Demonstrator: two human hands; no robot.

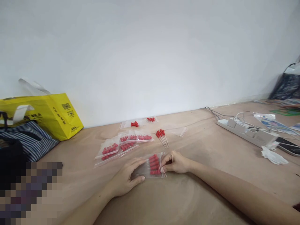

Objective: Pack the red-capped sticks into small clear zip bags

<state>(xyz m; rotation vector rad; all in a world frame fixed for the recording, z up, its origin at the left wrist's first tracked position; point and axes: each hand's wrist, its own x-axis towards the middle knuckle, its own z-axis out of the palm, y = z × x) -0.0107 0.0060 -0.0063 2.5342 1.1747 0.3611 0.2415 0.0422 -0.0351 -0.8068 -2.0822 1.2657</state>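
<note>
A clear zip-lock bag [143,171] lies in front of me, with several red-headed thin sticks inside, side by side. My left hand [127,178] holds its left end, the thumb at the near edge and the fingers at the far edge. At the right end, my right hand [174,162] pinches the bag's opening edge; its fingertips are partly hidden. Just beyond lie several loose red-headed sticks [162,134], fanned out on the table. To the left, several filled bags [110,150] overlap one another.
Near the wall are more red pieces [134,124] on clear plastic. A flat, clear bag [179,131] lies right of the loose sticks. A white power strip [246,132] with cables, a phone [289,146] and a crumpled tissue [274,155] are at right. A yellow bag [56,115] stands at left.
</note>
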